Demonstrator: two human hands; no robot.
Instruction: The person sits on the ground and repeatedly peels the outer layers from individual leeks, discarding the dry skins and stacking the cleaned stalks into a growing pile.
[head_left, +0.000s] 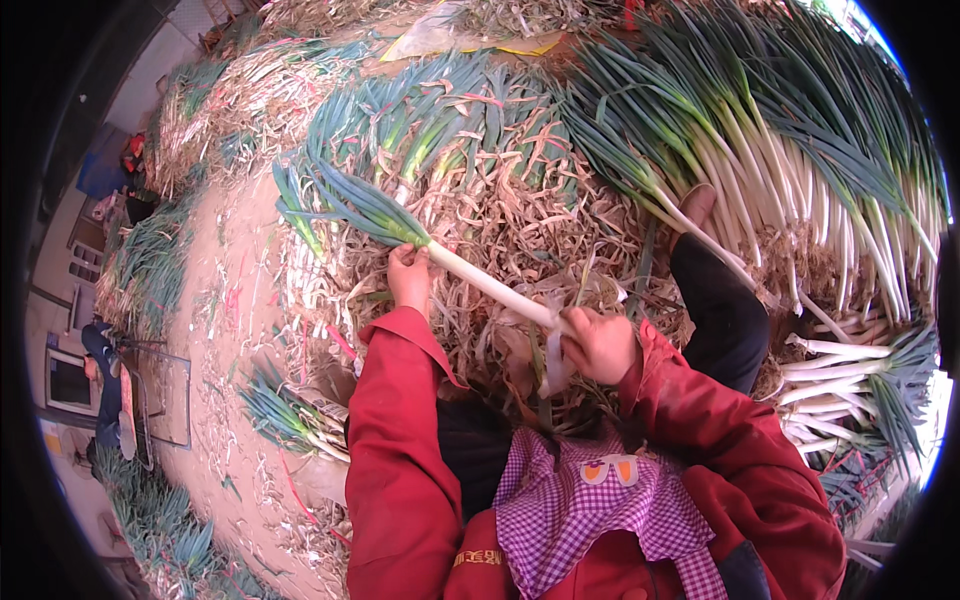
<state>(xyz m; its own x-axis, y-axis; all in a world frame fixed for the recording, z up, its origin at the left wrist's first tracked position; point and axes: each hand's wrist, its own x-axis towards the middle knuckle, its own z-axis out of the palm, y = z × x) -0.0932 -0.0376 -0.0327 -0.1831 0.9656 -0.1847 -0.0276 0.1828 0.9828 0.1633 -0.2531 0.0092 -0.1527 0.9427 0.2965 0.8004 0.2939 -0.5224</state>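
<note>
A long Welsh onion (487, 285) with a white shaft lies slantwise across the space in front of me. My left hand (410, 276) pinches it where the white turns to green, and its leaves (367, 206) fan out past that hand to the upper left. At the other end my right hand (601, 345) is closed around the root end. A strip of pale, thin skin (555, 367) hangs down beside the right fingers. Below the shaft spreads a heap of dry, shed leaves (517, 202).
Unpeeled onions (780, 165) with roots stand stacked at the upper right, against my shoe (697, 204). Peeled white onions (832, 382) lie at the right. Tied bunches (442, 97) lie ahead. A small bunch (289, 416) rests by my left sleeve. Another person (109, 382) is at the far left.
</note>
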